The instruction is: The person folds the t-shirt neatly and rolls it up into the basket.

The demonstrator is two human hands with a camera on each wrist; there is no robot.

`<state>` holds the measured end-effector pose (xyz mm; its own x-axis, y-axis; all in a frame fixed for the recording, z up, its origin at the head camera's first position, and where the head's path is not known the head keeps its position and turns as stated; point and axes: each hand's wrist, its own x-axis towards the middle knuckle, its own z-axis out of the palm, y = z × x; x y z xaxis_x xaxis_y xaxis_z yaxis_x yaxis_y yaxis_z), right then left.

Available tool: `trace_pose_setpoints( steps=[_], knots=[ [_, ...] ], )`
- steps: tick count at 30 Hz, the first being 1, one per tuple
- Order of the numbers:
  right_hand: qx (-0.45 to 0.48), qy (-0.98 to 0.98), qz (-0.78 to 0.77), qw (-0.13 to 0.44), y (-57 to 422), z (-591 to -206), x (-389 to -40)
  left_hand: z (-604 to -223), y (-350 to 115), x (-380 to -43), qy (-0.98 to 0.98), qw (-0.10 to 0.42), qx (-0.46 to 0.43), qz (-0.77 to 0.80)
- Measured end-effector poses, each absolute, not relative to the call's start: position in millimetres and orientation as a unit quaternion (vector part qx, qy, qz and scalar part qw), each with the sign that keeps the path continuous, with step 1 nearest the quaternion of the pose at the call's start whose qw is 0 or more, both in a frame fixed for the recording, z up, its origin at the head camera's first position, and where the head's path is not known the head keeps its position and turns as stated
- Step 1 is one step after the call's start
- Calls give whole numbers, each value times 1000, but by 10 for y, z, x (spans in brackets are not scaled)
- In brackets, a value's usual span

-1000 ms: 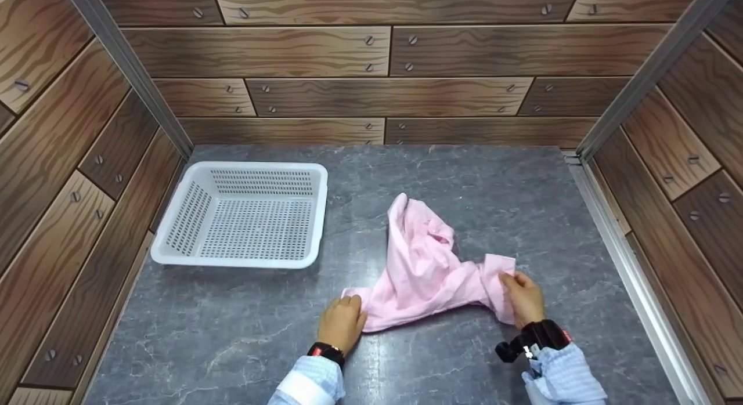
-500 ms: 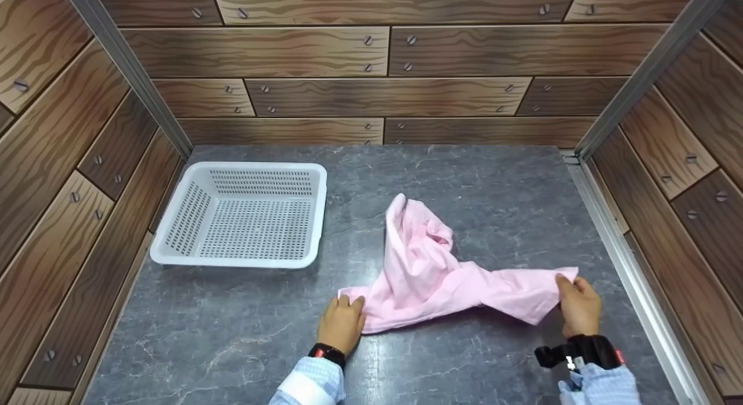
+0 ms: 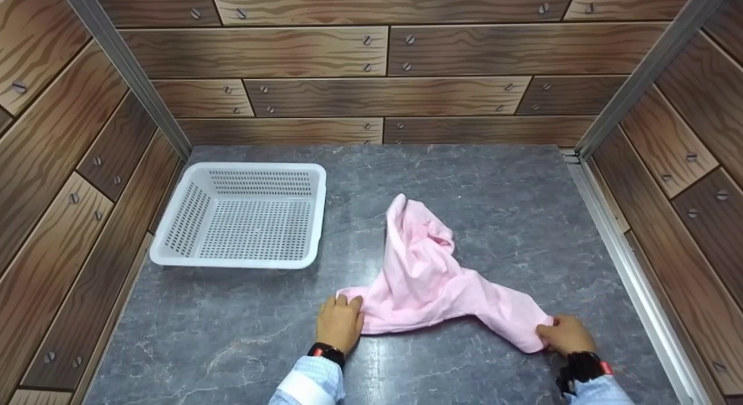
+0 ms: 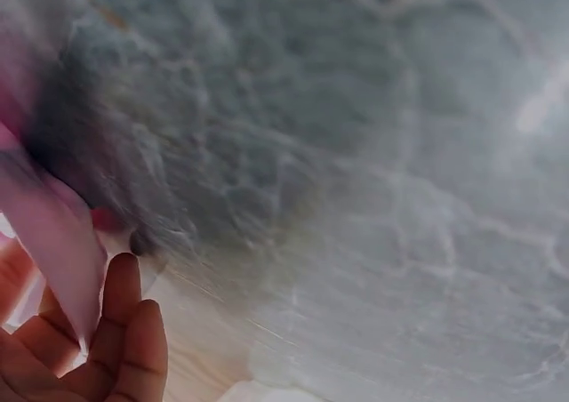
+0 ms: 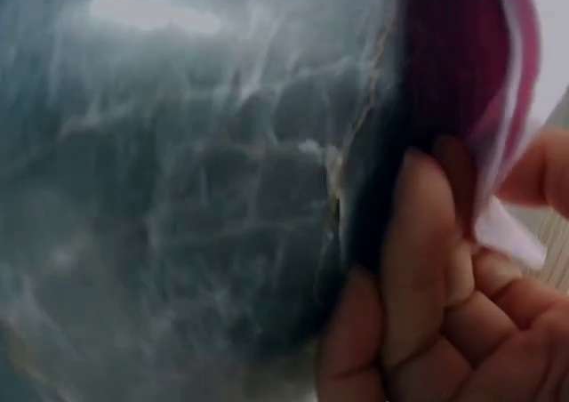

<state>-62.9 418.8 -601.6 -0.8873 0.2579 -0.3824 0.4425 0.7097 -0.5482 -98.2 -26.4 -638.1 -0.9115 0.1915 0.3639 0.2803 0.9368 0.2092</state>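
A crumpled pink garment (image 3: 415,277) lies on the grey marbled tabletop, its far part bunched into folds that stand a little. My left hand (image 3: 338,325) pinches its near left corner; in the left wrist view, a fold of the garment (image 4: 58,251) passes between thumb and fingers. At the near right, my right hand (image 3: 569,335) grips the end of a long narrow part, perhaps a sleeve or leg. The right wrist view has the cloth's edge (image 5: 516,108) between thumb and fingers. Which garment it is, I cannot tell.
A white perforated plastic basket (image 3: 255,231) with nothing in it stands at the back left. Wood-patterned walls (image 3: 383,51) enclose the back and both sides, and a metal rail (image 3: 627,277) runs along the right edge.
My right hand first pulled the garment's right end outward to the right, unfolding it, then brought it down and slightly left, toward me. The left hand and basket stay nearly in place.
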Motion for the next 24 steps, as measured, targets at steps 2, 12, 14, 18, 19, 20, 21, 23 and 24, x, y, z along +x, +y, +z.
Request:
trace_pose_setpoints(
  steps=[2, 12, 14, 18, 19, 20, 21, 23, 24],
  knots=[
    [178, 927, -292, 152, 4180, -5971, -658, -6382, -269, -1002, -967, 181, -122, -128],
    [127, 960, -241, 58, 3922, -5776, -1099, -6228, -169, -1184, -965, 182, -108, -156],
    [106, 959, -260, 24, 3794, -5814, -1223, -6192, -113, -1230, -970, 159, -106, -149],
    [57, 952, -302, 0, 3549, -5929, -1426, -6165, -4, -1318, -980, 116, -111, -122],
    [45, 950, -310, -1, 3496, -5958, -1463, -6164, 18, -1338, -981, 109, -114, -116],
    [35, 948, -317, 0, 3448, -5987, -1496, -6166, 35, -1356, -982, 101, -115, -114],
    [28, 946, -323, 5, 3405, -6013, -1523, -6168, 49, -1374, -982, 95, -116, -117],
    [16, 944, -330, 16, 3338, -6056, -1564, -6177, 66, -1407, -981, 79, -111, -135],
    [11, 943, -333, 23, 3311, -6073, -1579, -6184, 70, -1421, -981, 69, -105, -150]
  ],
)
